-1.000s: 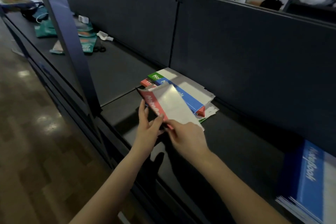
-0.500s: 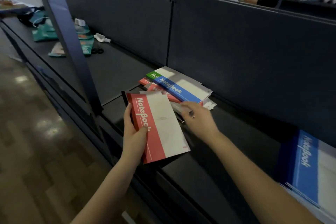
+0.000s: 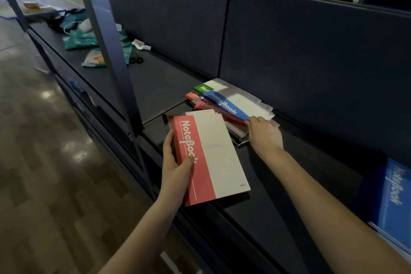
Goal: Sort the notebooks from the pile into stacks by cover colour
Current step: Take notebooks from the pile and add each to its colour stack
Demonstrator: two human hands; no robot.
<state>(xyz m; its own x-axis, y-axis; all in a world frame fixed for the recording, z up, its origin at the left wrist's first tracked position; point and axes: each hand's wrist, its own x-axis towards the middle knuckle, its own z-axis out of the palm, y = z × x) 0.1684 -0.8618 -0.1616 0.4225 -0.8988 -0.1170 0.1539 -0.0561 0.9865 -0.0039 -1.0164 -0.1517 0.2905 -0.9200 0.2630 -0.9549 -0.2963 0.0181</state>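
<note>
The left hand holds a red notebook at the middle of the view. Its grip is closed on the red spine edge, thumb on the cover over the last letters of "NoteBook" and fingers behind. The book is tilted, and its far end is over the front of the dark shelf.

At 1 o'clock from it lies the pile of mixed notebooks, fanned out against the shelf's back panel. A blue notebook is on top, a green notebook shows at the far end, and red covers peek out beneath. The right hand is at the pile's near end. Its grip is narrow, with fingers curled on the edges by the blue notebook's near corner (which book they close on cannot be told).

At 4 o'clock, at the edge of the view, a blue stack of notebooks lies on the same shelf, well apart from the pile.

At 10 o'clock, past the upright post, teal packets and black scissors lie on the next bay. A wooden floor runs along at 8 o'clock.
</note>
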